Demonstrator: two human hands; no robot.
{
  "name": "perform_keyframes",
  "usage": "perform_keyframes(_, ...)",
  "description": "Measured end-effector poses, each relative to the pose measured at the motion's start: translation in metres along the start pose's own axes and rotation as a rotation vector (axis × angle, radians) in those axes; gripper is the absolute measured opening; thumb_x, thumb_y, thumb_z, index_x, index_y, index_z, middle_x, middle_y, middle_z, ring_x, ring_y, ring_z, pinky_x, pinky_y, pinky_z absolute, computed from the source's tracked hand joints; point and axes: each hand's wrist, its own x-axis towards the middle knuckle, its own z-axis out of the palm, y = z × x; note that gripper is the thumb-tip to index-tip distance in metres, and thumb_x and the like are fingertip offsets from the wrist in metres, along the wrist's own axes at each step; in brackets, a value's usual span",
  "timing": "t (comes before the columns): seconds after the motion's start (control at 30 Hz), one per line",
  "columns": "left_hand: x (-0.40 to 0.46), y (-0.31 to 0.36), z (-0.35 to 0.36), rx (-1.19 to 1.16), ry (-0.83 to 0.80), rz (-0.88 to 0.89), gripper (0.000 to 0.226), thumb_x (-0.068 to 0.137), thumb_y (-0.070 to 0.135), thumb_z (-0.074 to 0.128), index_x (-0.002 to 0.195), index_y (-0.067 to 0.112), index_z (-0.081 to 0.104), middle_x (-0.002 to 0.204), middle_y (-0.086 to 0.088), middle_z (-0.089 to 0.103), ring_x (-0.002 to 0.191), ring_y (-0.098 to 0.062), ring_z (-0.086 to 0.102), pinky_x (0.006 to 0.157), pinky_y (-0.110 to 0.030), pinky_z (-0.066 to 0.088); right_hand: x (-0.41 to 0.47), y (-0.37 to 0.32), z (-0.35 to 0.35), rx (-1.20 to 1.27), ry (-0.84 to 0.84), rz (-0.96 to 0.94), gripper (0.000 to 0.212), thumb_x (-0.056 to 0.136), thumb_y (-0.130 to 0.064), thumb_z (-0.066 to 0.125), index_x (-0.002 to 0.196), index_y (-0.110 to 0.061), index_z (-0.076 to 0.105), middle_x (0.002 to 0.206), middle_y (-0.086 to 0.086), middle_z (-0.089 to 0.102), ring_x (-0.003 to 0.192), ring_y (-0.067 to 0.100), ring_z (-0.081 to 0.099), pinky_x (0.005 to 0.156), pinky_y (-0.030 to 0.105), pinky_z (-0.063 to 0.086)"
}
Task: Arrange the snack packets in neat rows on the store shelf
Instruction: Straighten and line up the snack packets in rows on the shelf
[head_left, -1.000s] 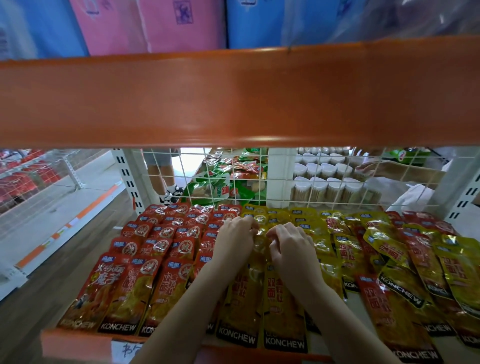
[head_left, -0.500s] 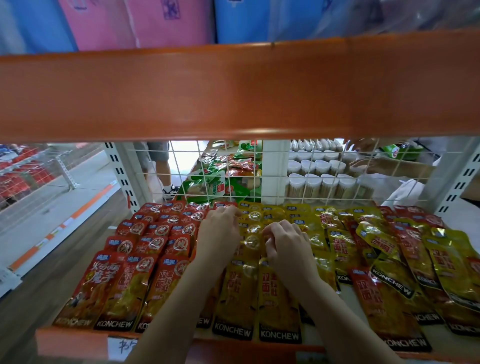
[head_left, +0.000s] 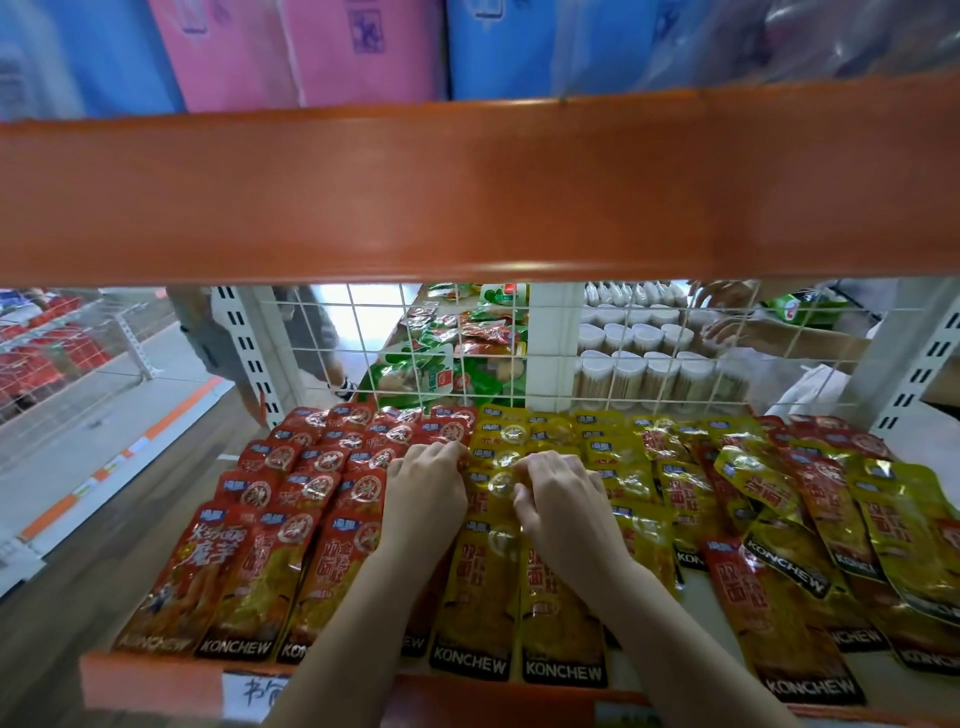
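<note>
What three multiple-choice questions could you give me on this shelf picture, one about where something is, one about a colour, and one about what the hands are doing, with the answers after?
1. Where do the neat red packets lie on the shelf?
A. left part
B. right end only
C. on the orange beam above

2. What colour are the packets under both hands?
A. blue
B. yellow
C. white

3. What state are the hands in?
A. both raised off the shelf
B. one holding a jar
C. both down on the packets with fingers curled

Answers:
1 A, the red packets form overlapping rows left of the left hand.
2 B, the left hand and right hand both rest on the yellow packets in the middle columns.
3 C, both hands' fingertips curl onto the yellow packets' upper edges.
</note>
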Motion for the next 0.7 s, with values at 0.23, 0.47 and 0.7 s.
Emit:
perform_keyframes(0.23, 0.01, 0.006, -0.006, 0.012, -0.054, 0.012, 0.031, 0.094, 0.016, 0.042, 0.122, 0.02, 0.056, 0.117, 0.003, 0.062, 0.111, -0.017, 0.051, 0.096, -0.037, 0.04, 0.019, 0.007, -0.013, 0.047, -0.006, 0.066, 0.028, 0.096, -0.025, 0.044, 0.118, -0.013, 0.057, 0.116, 0.003, 0.06, 0.111, 0.02, 0.051, 0.093, 0.031, 0.041)
perform_keyframes(0.47, 0.03, 0.025, -0.003, 0.067, -0.141, -0.05, 0.027, 0.092, 0.011, 0.038, 0.113, 0.011, 0.056, 0.11, -0.008, 0.063, 0.104, -0.025, 0.054, 0.089, -0.038, 0.042, 0.045, 0.009, -0.012, 0.027, -0.166, 0.152, 0.029, 0.097, -0.024, 0.043, 0.119, -0.008, 0.051, 0.117, 0.009, 0.06, 0.115, 0.027, 0.048, 0.092, 0.038, 0.039)
perform_keyframes(0.7, 0.028, 0.026, 0.007, 0.063, -0.097, -0.07, 0.03, 0.093, 0.013, 0.036, 0.118, 0.013, 0.054, 0.108, -0.005, 0.063, 0.106, -0.023, 0.052, 0.09, -0.036, 0.039, 0.037, 0.013, 0.003, -0.004, -0.133, 0.126, 0.028, 0.096, -0.027, 0.041, 0.118, -0.013, 0.054, 0.115, 0.002, 0.062, 0.118, 0.023, 0.046, 0.097, 0.039, 0.034)
